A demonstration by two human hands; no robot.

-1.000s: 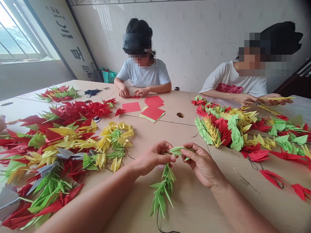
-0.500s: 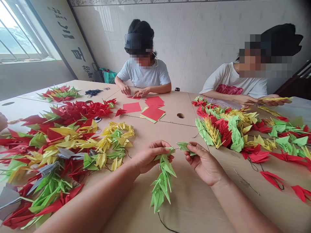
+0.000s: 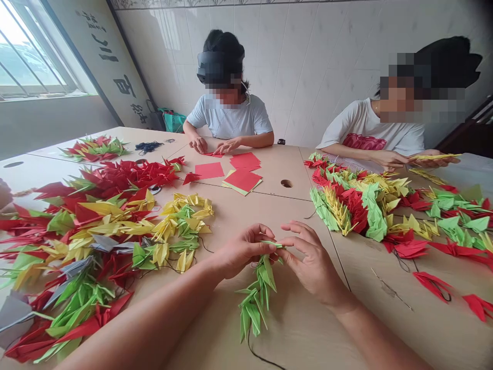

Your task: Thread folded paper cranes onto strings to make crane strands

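2 hands: left grip (image 3: pixel 242 250) & right grip (image 3: pixel 308 259) pinch 1 green crane string (image 3: pixel 257 293).

Head camera looks down, near the table (image 3: pixel 269 205).

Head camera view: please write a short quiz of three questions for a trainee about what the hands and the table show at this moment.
1. True or false: both hands of the camera wearer pinch the top of the green paper-crane string.
2. Which colour is the stack of flat paper sheets in the middle of the table? A) blue B) red C) white
3. Fill in: a thin dark ____ trails out below the hanging green cranes.

Key
1. True: left hand and right hand meet at the top of the green paper-crane string.
2. B: the stack of flat paper sheets lies on the table.
3. thread.
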